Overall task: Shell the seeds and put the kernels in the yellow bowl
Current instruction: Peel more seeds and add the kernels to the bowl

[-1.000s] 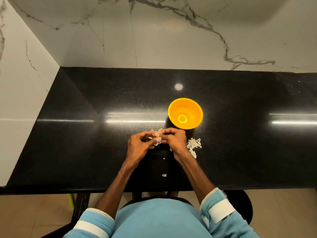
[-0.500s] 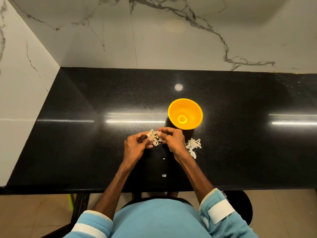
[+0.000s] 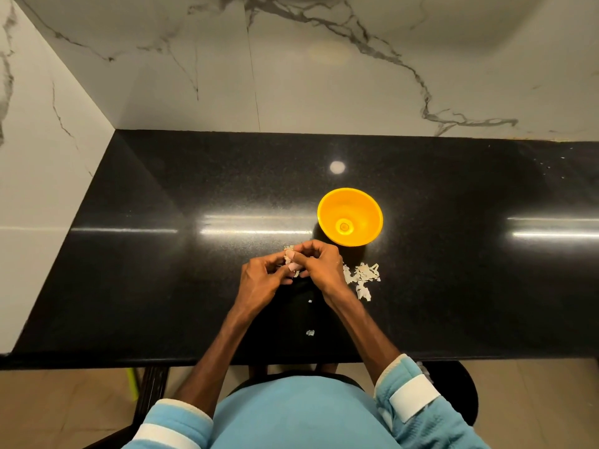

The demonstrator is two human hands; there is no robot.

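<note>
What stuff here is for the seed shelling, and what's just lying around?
For the job: left hand and right hand, both pinching at the seeds; yellow bowl, just beyond the hands.

Just lying about: shell scraps heaped right of the right hand; a stray shell bit near the black counter front edge; green object under it.

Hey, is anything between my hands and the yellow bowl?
Nothing visible. The right hand, pinching seeds with the left hand, is just short of the open yellow bowl, only black counter between; shell scraps lie off to the right.
</note>
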